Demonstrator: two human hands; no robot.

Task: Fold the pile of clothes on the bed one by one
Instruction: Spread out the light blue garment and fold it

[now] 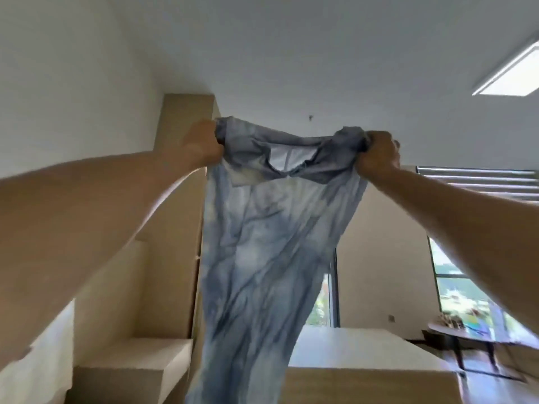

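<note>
A pair of light blue washed jeans (pixel 262 258) hangs in the air in front of me, waistband on top and legs dropping below the frame's bottom edge. My left hand (pixel 204 144) is clenched on the waistband's left end. My right hand (pixel 379 154) is clenched on its right end. Both arms are raised high and stretched forward, and the waistband sags a little between the fists. The view is tilted up toward the ceiling. The bed and the pile of clothes are out of view.
A tall beige cabinet with shelves (pixel 175 228) stands at the left behind the jeans. A wooden board edge (pixel 370 383) and a white surface (pixel 350 345) lie low in front. A small table (pixel 466 336) stands by the window (pixel 466 287) at the right. A ceiling lamp (pixel 510 71) is overhead.
</note>
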